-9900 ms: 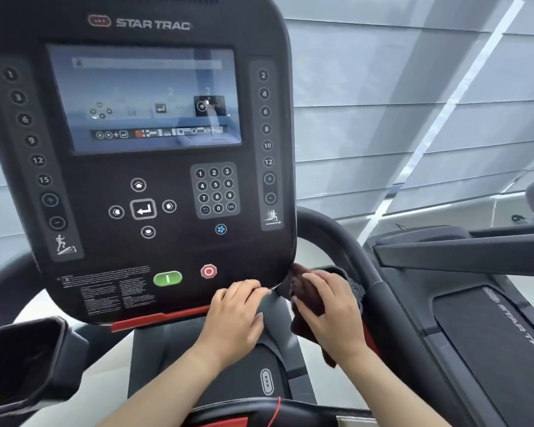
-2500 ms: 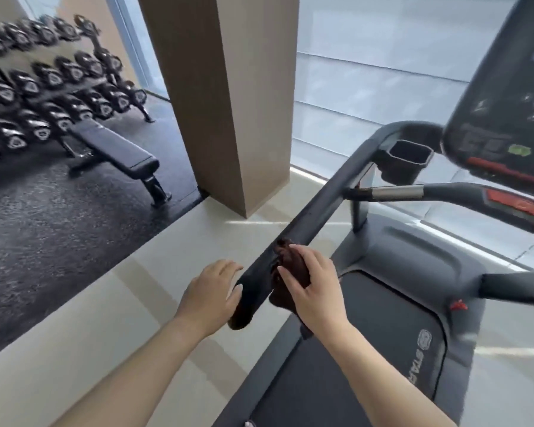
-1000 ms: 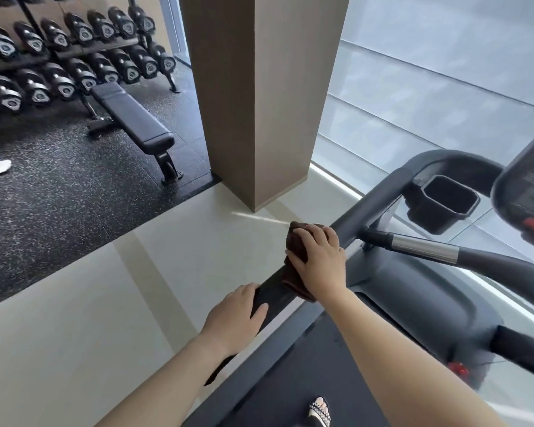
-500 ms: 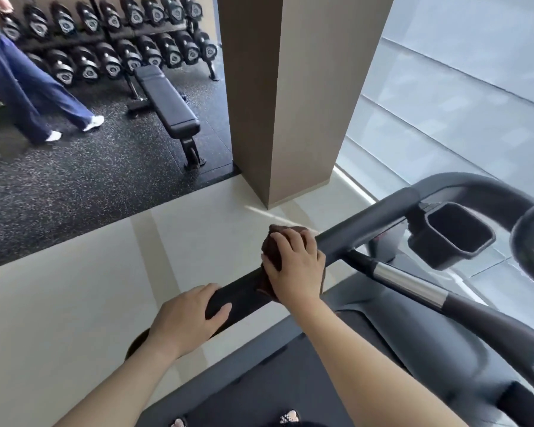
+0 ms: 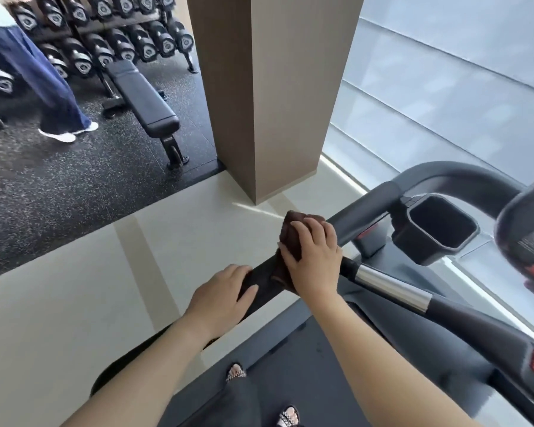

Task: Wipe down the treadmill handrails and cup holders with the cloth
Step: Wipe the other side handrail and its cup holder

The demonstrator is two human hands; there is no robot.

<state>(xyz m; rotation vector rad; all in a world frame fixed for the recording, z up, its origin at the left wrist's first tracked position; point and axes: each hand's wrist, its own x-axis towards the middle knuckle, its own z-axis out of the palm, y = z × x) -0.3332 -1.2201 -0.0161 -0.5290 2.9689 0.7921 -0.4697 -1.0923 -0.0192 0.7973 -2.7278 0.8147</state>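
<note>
A dark grey left handrail (image 5: 361, 211) of the treadmill runs from lower left up to the right. My right hand (image 5: 313, 260) presses a bunched dark brown cloth (image 5: 293, 235) onto the rail near its middle. My left hand (image 5: 222, 297) grips the rail just below the cloth, fingers wrapped over the top. An empty black cup holder (image 5: 435, 229) hangs off the rail to the right. A chrome-and-black inner grip bar (image 5: 389, 288) crosses beneath my right wrist.
A brown pillar (image 5: 272, 87) stands beyond the rail. A black bench (image 5: 142, 100) and a dumbbell rack (image 5: 105, 35) sit at the upper left, where a person in blue trousers (image 5: 37, 72) walks. The console edge (image 5: 530, 235) shows at right. The treadmill belt (image 5: 290, 380) lies below.
Over the last second my right hand and the cloth slid a little up the rail. My left hand stayed gripping below it. A person walked further into view at the upper left.
</note>
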